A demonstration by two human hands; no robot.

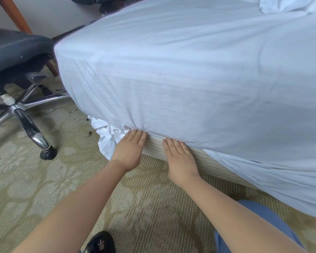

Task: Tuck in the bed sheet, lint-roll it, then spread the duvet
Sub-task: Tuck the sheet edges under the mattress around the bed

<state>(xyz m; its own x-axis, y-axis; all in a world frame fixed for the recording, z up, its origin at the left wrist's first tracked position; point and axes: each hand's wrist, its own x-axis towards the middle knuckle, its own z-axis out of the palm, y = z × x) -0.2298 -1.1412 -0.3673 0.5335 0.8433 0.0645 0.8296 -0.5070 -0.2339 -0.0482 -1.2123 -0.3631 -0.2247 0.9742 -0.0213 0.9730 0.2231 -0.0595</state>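
Observation:
A white striped bed sheet [171,73] covers the mattress and hangs over its side. My left hand [129,152] and my right hand [181,157] lie flat against the striped bed base [204,161], straight fingers pushed up under the mattress edge, fingertips hidden by the sheet. Between my hands the sheet is tucked. A bunch of loose sheet [108,137] hangs to the floor left of my left hand. More untucked sheet [272,183] drapes over the base to the right. A white bundle, maybe the duvet [285,4], lies at the far top right of the bed.
A black office chair [13,50] with a chrome star base [26,114] stands left of the bed corner. A wooden leg [13,13] leans behind it. Patterned green carpet [44,179] runs below. My black shoe [100,243] and blue trouser knee [259,225] are at the bottom.

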